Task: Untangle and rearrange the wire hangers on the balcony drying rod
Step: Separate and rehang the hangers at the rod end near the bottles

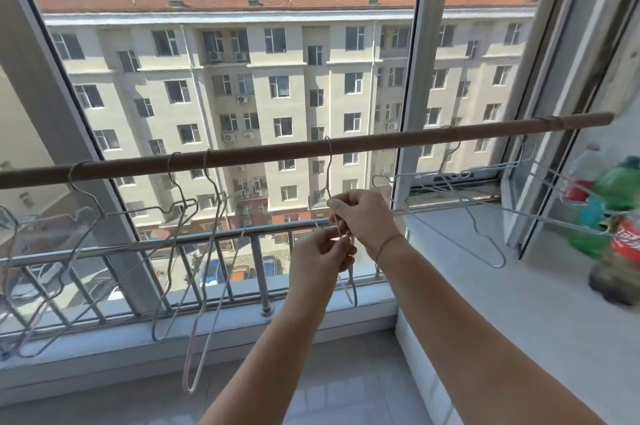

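While the brown drying rod (pixel 277 150) is running across the middle of the frame from lower left to upper right, both hands are meeting just below it at centre. The right hand (pixel 363 216) is pinching the neck of a wire hanger (pixel 329 168) whose hook is looping over the rod directly above; its fingers are closed narrowly on the wire. The left hand (pixel 322 251), just beneath and touching the right, is also closed on thin wire, with the hanger's lower part (pixel 351 289) dangling below the fingers.

At the left of the frame, several more wire hangers (pixel 180 216) are hanging from the rod, tilted and crossing one another; how many are interlocked is hard to tell. One long pale hanger (pixel 204 320) is drooping towards the floor. At the right, another cluster of hangers (pixel 450 182) is hanging from the rod near the window frame, lying almost flat and spreading over the white sill (pixel 485 286). Blurred plastic bottles (pixel 616 216) are standing on the sill at the far right edge. A metal railing (pixel 207 241) is showing beyond the glass.
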### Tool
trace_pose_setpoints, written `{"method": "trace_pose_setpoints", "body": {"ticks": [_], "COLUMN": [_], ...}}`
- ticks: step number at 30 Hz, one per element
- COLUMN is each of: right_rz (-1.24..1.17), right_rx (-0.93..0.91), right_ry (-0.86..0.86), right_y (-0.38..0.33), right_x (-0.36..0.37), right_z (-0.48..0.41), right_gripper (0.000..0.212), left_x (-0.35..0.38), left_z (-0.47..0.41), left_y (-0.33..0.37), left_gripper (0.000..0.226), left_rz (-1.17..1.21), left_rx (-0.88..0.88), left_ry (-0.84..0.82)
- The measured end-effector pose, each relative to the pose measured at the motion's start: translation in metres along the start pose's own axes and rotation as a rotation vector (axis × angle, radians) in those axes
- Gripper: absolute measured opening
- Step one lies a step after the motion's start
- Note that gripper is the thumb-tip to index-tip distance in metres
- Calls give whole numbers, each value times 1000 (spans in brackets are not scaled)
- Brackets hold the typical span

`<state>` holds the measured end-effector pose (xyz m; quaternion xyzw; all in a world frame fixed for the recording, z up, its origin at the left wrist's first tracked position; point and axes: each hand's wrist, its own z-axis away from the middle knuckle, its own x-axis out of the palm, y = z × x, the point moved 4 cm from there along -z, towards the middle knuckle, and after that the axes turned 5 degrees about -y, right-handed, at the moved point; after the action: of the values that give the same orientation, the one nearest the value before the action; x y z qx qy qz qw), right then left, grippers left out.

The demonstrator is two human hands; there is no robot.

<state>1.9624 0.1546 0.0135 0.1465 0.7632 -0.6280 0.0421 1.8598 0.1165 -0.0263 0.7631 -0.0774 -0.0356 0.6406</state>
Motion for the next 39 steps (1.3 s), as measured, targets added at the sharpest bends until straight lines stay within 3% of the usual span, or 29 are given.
{"method": "trace_pose_setpoints", "body": {"ticks": [3, 8, 11, 16, 22, 28, 36, 39], "right_rz": [22, 59, 111, 208, 489, 678, 579, 421], "right_rx": [-5, -36, -70, -128, -113, -99, 49, 53], "right_ry": [-25, 59, 165, 342, 490, 436, 283, 201], "right_y": [1, 7, 9, 13, 35, 68, 98, 104], "right_x": [-5, -48, -93, -185, -284, -337, -345, -335], "right_z": [6, 20, 27, 32, 35, 29, 17, 14], "right_gripper": [10, 14, 15, 13, 19, 24, 22, 13], "left_x": [-4, 1, 23, 86, 191, 280, 315, 319], "left_z": [-1, 0, 3, 7, -5, -20, -52, -68], "left_y": [-4, 7, 28, 51, 49, 28, -1, -4], "left_gripper": [14, 46, 43, 29, 20, 19, 23, 28], "left_rz": [-70, -304, -349, -304, -168, -71, -37, -46], "left_rx": [-3, 106, 244, 353, 292, 221, 3, -107], "left_ry": [49, 245, 284, 201, -3, -49, 34, 26]}}
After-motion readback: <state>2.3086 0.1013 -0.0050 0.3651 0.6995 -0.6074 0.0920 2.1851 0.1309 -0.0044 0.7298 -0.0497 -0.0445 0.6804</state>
